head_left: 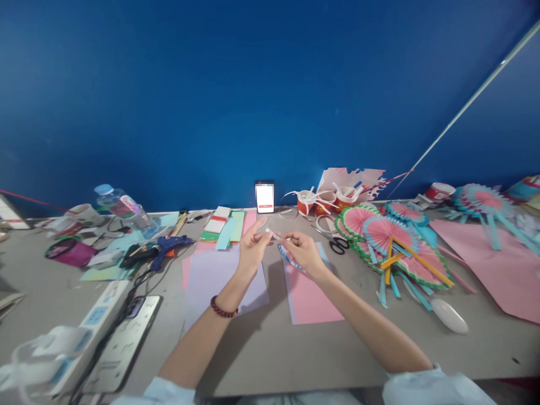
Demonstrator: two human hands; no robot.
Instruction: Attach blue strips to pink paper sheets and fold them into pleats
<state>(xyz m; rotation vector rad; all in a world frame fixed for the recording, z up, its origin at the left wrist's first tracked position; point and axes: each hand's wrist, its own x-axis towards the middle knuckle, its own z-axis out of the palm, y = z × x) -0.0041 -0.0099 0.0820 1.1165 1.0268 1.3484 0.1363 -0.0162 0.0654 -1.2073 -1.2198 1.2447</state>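
Note:
My left hand and my right hand are raised close together over the middle of the table. A small white strip stretches between their fingertips. The left thumb and a finger pinch one end, while the left index finger points up and away. My right fingers are closed on the other end. A curved blue-and-white patterned band shows under the right hand; whether it joins the white strip I cannot tell. Below lie a lilac sheet on the left and a pink sheet on the right.
A phone with a lit screen stands against the blue wall. To the right are scissors, paper cups, pleated paper fans and a white mouse. Leftward lie a glue gun, a bottle and a power strip.

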